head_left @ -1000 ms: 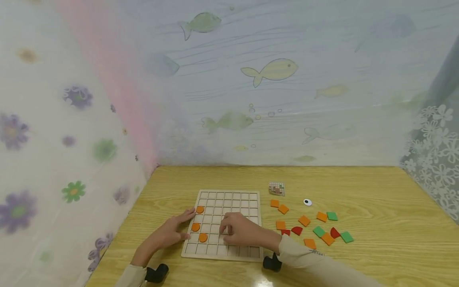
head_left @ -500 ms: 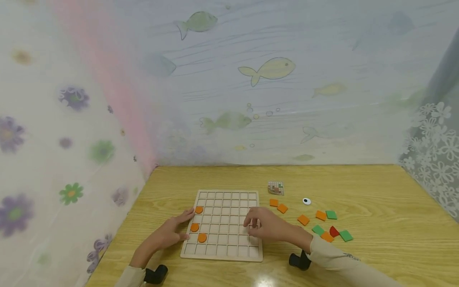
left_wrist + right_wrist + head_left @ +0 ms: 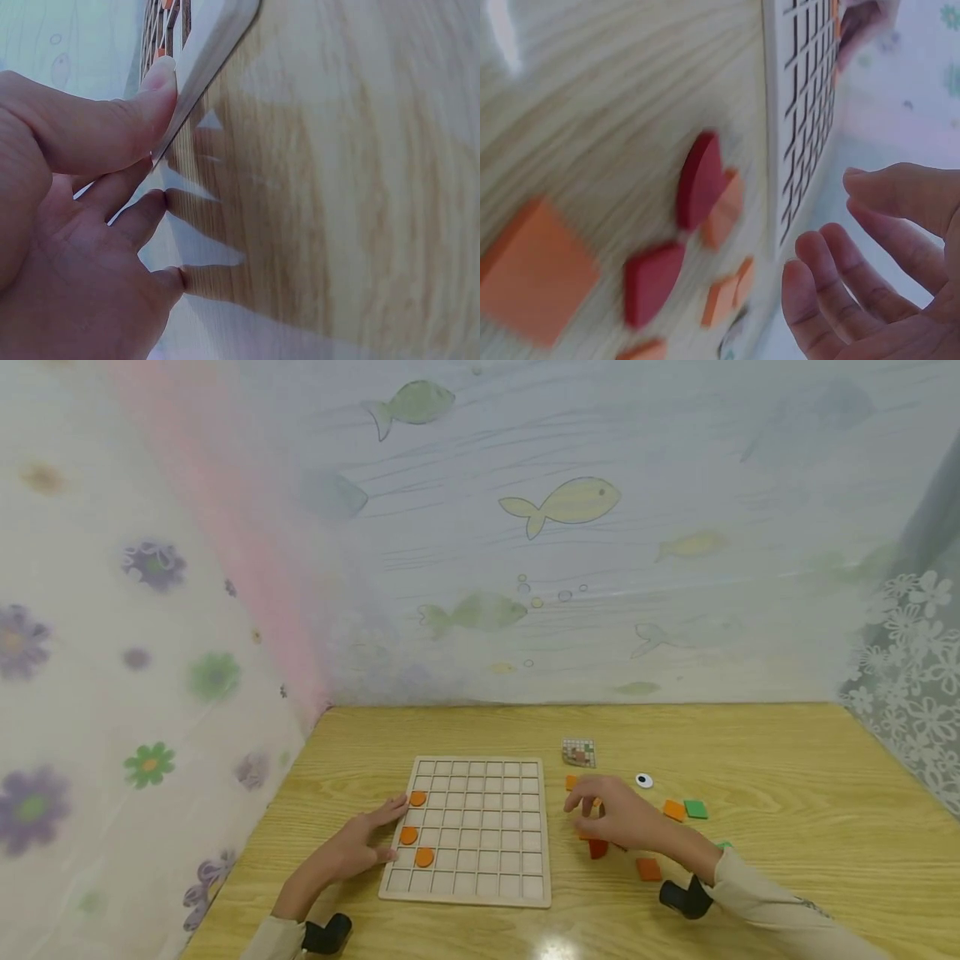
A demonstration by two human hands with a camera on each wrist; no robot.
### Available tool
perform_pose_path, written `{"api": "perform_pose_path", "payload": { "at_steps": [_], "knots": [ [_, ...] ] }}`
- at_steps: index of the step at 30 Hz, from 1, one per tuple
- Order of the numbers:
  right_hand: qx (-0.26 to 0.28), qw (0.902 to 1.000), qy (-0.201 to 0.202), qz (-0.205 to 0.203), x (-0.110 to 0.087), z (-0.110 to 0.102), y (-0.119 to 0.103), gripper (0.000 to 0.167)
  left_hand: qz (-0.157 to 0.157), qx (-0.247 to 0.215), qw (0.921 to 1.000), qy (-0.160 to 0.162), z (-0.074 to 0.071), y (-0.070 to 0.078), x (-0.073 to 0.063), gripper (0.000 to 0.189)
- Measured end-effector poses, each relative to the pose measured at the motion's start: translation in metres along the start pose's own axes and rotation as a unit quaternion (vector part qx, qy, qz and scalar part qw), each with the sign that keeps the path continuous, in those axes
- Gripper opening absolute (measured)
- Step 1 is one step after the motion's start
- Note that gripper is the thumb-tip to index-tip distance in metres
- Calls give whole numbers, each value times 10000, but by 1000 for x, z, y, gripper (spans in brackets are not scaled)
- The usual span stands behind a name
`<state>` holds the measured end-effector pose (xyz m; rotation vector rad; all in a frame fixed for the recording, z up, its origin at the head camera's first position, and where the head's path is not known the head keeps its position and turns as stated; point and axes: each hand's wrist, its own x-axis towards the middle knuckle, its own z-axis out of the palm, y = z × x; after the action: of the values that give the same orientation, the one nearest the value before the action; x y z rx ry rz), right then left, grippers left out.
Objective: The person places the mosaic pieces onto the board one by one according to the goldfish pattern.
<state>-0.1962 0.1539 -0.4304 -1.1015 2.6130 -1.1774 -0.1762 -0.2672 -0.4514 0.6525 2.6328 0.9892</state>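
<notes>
A pale wooden grid board (image 3: 480, 818) lies on the table with three orange discs (image 3: 424, 857) in cells near its left side. At its left edge rests my left hand (image 3: 351, 847), fingers spread and touching the rim; in the left wrist view the thumb (image 3: 161, 86) lies against the board's edge. My right hand (image 3: 618, 814) hovers over the loose pieces right of the board, fingers loosely bent and nothing between them. Below it, the right wrist view shows two red rounded pieces (image 3: 652, 283) and several orange squares (image 3: 540, 277), apart from the fingers. It hides some pieces in the head view.
Behind the loose pieces lie a small picture card (image 3: 579, 752) and a white disc with a black eye (image 3: 644, 781). Green squares (image 3: 696, 809) are farther right. Patterned curtains (image 3: 480, 660) hang at the table's back and sides.
My right hand has moved right, from above the board to over the loose pieces. My left hand stays at the board's left edge, and the three discs have not moved.
</notes>
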Motion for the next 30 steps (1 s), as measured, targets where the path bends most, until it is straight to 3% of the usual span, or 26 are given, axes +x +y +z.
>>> {"api": "perform_pose_path", "payload": {
  "at_steps": [7,15,21,30],
  "knots": [
    [-169,9991,400,0,-19,-19,11,12,3,-38,10000,32,0,0,-1,69],
    [-239,9994,200,119,-37,-37,21,15,-32,42,10000,4,1,-3,-1,69],
    [-216,9998,33,-45,-46,-34,28,17,-14,13,10000,-26,0,-4,0,68],
    [-90,9986,-306,427,-47,-21,30,19,13,36,10000,15,0,-1,-1,68]
  ]
}}
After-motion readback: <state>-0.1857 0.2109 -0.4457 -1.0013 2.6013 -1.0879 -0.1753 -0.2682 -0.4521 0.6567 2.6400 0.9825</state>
